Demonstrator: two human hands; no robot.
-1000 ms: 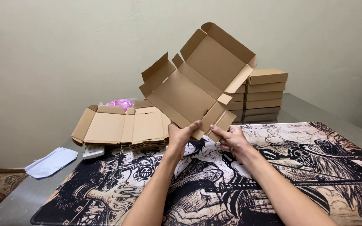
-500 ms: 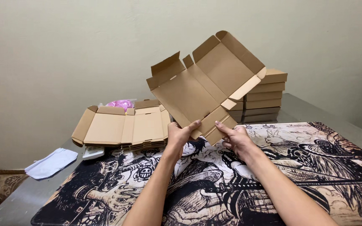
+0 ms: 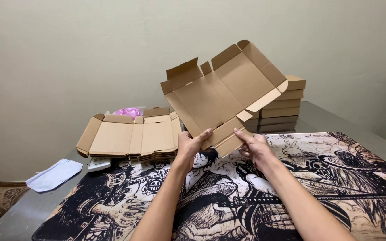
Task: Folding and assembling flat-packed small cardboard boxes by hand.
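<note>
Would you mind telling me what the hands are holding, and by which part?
Both hands, left and right, hold an unfolded cardboard box by its bottom flap, lifted above the mat.

Unfolded cardboard box blank (image 3: 222,96): plain tan-brown. Left of it, stack of flat box blanks (image 3: 130,136), same tan; pink bag (image 3: 129,111) behind stack. Right of it, folded boxes (image 3: 282,105), darker tan. Below it, table mat (image 3: 291,192): black-and-cream comic illustration. Far left, white cloth (image 3: 54,175).
</note>
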